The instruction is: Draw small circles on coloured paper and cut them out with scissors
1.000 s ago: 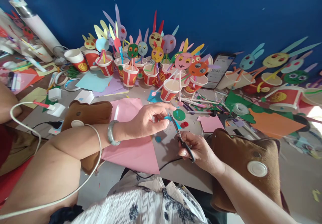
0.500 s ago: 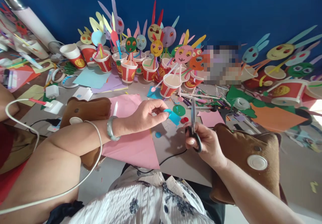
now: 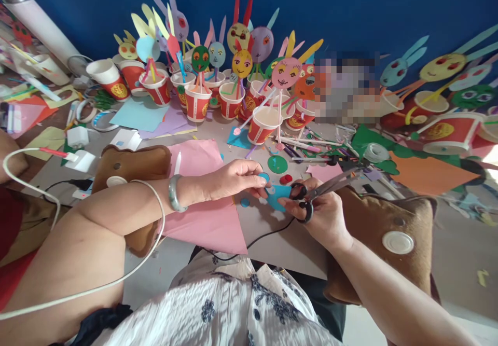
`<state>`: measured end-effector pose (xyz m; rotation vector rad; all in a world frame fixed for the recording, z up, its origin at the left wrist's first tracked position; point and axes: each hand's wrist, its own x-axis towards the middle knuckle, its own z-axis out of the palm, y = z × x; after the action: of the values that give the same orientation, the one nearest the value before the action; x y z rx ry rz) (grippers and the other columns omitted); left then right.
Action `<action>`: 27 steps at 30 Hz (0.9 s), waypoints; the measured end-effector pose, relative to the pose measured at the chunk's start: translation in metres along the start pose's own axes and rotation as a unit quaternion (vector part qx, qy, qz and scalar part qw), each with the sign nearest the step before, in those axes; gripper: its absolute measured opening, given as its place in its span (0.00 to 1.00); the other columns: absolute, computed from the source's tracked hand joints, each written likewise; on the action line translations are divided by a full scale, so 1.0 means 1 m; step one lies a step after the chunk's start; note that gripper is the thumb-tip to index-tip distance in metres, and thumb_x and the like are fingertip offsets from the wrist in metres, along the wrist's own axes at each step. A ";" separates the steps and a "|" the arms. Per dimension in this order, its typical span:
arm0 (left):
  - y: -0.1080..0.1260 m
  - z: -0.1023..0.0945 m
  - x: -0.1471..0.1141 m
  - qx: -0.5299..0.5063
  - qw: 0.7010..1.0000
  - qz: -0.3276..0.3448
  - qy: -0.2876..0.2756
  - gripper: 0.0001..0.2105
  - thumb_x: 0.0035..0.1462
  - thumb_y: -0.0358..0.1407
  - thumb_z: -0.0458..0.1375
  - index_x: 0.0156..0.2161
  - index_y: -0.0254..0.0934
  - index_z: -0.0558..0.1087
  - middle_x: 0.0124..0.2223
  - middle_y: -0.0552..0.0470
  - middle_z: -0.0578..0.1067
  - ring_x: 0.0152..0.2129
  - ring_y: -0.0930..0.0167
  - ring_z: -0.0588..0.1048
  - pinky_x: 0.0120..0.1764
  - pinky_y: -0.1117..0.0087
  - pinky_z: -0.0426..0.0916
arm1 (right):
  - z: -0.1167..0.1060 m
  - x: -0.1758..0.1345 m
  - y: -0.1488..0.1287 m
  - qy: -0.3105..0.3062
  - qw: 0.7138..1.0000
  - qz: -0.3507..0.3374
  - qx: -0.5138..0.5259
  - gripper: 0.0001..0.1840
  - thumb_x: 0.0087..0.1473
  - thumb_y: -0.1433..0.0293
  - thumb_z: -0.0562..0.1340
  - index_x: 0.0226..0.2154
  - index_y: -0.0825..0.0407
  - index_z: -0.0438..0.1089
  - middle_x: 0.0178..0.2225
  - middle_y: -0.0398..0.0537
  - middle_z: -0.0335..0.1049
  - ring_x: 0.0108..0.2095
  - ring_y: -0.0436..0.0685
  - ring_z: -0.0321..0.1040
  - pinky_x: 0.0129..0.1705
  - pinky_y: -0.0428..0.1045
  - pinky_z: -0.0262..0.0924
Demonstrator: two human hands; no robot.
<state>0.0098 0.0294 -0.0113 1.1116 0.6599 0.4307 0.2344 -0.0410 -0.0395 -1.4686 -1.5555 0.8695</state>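
Observation:
My left hand (image 3: 233, 180) pinches a small round blue paper piece (image 3: 264, 177) between thumb and fingers. In my right hand (image 3: 324, 216) are the black-handled scissors (image 3: 332, 184), their blades pointing away to the right. That hand's thumb and fingertips also touch a larger scrap of blue paper (image 3: 278, 198), which lies between the two hands. A small blue paper circle (image 3: 245, 202) rests on the table just below my left fingers. Beyond the hands lie a green paper disc (image 3: 277, 164) and small red paper circles (image 3: 286, 179).
Paper cups (image 3: 265, 128) with rabbit-faced paper figures line the back. Pink paper (image 3: 210, 226) lies under my left arm. Brown cushions (image 3: 373, 237) flank me. A white cable (image 3: 151, 252) crosses my left arm. Orange paper (image 3: 431, 172) is at right.
The scissors have swung from upright to pointing right. My right hand has moved to the blue paper scrap, now away from my left fingers, which show a round blue piece.

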 end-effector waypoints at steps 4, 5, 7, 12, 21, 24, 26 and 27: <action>0.001 -0.005 0.001 0.063 0.994 0.049 0.073 0.06 0.60 0.34 0.57 0.33 0.33 0.70 0.29 0.52 0.77 0.27 0.76 0.75 0.35 0.73 0.70 | -0.004 0.004 -0.006 -0.185 0.980 0.052 0.045 0.20 0.44 0.56 0.71 0.27 0.50 0.64 0.24 0.42 0.63 0.24 0.50 0.60 0.24 0.46 0.58; 0.001 -0.007 0.002 0.074 0.992 0.063 0.085 0.06 0.60 0.34 0.57 0.34 0.33 0.71 0.28 0.53 0.76 0.27 0.76 0.74 0.34 0.73 0.69 | -0.004 0.005 -0.007 -0.202 0.977 0.058 0.036 0.19 0.45 0.57 0.70 0.27 0.50 0.64 0.23 0.41 0.62 0.23 0.50 0.58 0.24 0.46 0.56; -0.001 -0.009 0.003 0.087 0.988 0.082 0.097 0.07 0.60 0.35 0.57 0.34 0.33 0.71 0.27 0.53 0.75 0.26 0.76 0.74 0.33 0.74 0.68 | -0.004 0.006 -0.006 -0.178 0.983 0.044 -0.026 0.17 0.46 0.59 0.69 0.25 0.50 0.61 0.22 0.40 0.61 0.23 0.50 0.57 0.24 0.46 0.54; -0.002 -0.009 0.004 0.095 0.986 0.092 0.098 0.06 0.60 0.34 0.57 0.33 0.32 0.71 0.27 0.53 0.74 0.27 0.76 0.74 0.33 0.74 0.68 | -0.007 0.011 0.005 -0.106 0.970 -0.048 -0.215 0.16 0.45 0.64 0.67 0.23 0.48 0.57 0.21 0.40 0.61 0.24 0.52 0.56 0.29 0.48 0.55; -0.001 -0.010 0.005 0.082 0.979 0.090 0.161 0.07 0.60 0.35 0.58 0.31 0.33 0.70 0.27 0.54 0.74 0.25 0.77 0.73 0.31 0.74 0.67 | -0.012 0.012 0.001 0.008 0.954 -0.075 -0.290 0.12 0.47 0.62 0.67 0.26 0.48 0.62 0.25 0.47 0.72 0.28 0.59 0.66 0.37 0.54 0.59; -0.001 -0.010 0.004 0.067 0.980 0.069 0.175 0.08 0.60 0.38 0.58 0.33 0.34 0.70 0.27 0.53 0.74 0.25 0.76 0.72 0.28 0.75 0.67 | -0.012 0.009 -0.005 0.007 0.979 -0.029 -0.200 0.13 0.50 0.59 0.66 0.27 0.47 0.63 0.28 0.50 0.76 0.32 0.60 0.68 0.32 0.51 0.61; 0.000 -0.010 0.004 0.070 0.979 0.077 0.178 0.08 0.60 0.37 0.57 0.33 0.34 0.70 0.27 0.53 0.73 0.25 0.76 0.72 0.28 0.76 0.66 | -0.009 0.007 -0.006 -0.025 0.987 -0.021 -0.158 0.13 0.51 0.60 0.66 0.27 0.47 0.64 0.29 0.50 0.76 0.33 0.60 0.69 0.31 0.50 0.62; 0.000 -0.010 0.004 0.074 0.978 0.088 0.176 0.08 0.60 0.37 0.57 0.32 0.33 0.70 0.27 0.53 0.73 0.26 0.77 0.72 0.29 0.76 0.66 | -0.007 0.006 -0.006 -0.042 0.987 -0.025 -0.151 0.13 0.50 0.60 0.67 0.26 0.47 0.64 0.28 0.49 0.76 0.32 0.59 0.70 0.31 0.50 0.62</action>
<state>0.0058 0.0383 -0.0154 1.2533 0.9191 0.7517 0.2384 -0.0354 -0.0307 -1.6110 -1.8432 0.6961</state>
